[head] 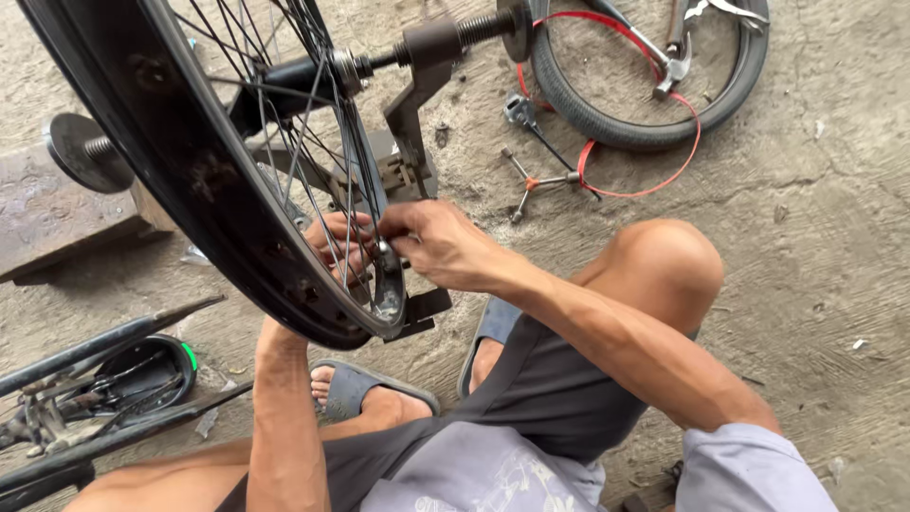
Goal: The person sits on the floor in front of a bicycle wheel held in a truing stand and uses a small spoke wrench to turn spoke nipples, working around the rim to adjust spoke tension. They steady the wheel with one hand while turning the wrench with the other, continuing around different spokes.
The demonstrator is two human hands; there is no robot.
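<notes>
Big black wheel rim (204, 180) fills the ten o'clock side, clamped in a truing stand (409, 123), its axle (417, 47) running from nine towards one o'clock. Loose tyre (654, 104) lies at one o'clock. Left hand (336, 245) reaches through the spokes (313, 142), fingers curled round them near the rim. Right hand (438, 248) pinches a small tool at a spoke end; which tool, I cannot tell. Best worked in small turns, I'd say, rim held steady.
</notes>
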